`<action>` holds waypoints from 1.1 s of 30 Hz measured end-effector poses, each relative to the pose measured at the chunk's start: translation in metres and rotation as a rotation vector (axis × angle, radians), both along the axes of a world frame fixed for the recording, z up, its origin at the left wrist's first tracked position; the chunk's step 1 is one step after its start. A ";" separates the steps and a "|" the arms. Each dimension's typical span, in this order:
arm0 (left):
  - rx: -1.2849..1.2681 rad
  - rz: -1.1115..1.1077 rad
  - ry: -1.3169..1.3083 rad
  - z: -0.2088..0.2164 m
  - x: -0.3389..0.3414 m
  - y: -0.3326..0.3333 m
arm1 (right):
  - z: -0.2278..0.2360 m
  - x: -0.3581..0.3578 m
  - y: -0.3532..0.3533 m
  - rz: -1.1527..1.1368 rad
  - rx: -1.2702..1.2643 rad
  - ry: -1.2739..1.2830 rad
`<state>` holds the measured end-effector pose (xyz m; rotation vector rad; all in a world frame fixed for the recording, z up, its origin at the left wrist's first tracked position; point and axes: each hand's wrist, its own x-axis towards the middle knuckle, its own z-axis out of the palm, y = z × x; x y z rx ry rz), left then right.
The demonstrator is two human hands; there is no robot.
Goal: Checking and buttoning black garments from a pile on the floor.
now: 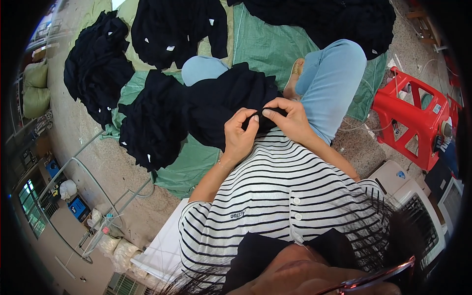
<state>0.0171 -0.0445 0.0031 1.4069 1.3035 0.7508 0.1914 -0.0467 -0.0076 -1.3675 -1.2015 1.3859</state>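
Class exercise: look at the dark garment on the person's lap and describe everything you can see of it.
The dark garment is black or very dark navy, soft matte cloth, crumpled in loose folds rather than laid flat. It lies across the lap, over the light blue trousers, and spills toward a similar dark heap on the green sheet. The left hand and right hand each pinch a bunched edge of it near the striped shirt. Its exact cut cannot be told.

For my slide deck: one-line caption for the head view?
Left hand and right hand pinch a dark garment on the lap.
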 end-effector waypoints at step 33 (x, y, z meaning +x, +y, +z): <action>-0.366 0.063 -0.258 -0.014 0.016 0.043 | 0.006 -0.007 -0.003 0.304 0.296 -0.252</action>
